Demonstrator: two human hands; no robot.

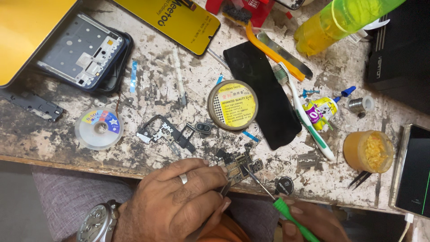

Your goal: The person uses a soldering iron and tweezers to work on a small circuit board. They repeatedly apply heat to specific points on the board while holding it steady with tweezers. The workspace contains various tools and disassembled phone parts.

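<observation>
My left hand (172,204) lies over the near edge of the workbench (148,96), fingers curled down and pinching the small phone circuit board (237,166) against the wood; a ring sits on one finger and a wristwatch (97,222) on the wrist. My right hand (313,222) is low at the bottom edge of the view, closed around the green handle of a screwdriver (281,208); its thin metal shaft slants up and left, and the tip rests on the board's upper face. The board sits at the very front lip of the bench, just right of my left fingertips. Just behind it lie a dark metal bracket piece (165,132) and a small camera-lens frame (204,128). Further back, a round tin of soldering paste (233,105) stands beside a black phone back cover (264,96), touching or nearly so. A white-and-green toothbrush (304,114) lies across the cover's right edge. To the left, a clear spool of wire (99,127); behind it, an opened phone frame (85,51). At right, an amber jar (368,151) with tweezers (359,179) just in front, and a small glue tube (320,112) near the brush.
</observation>
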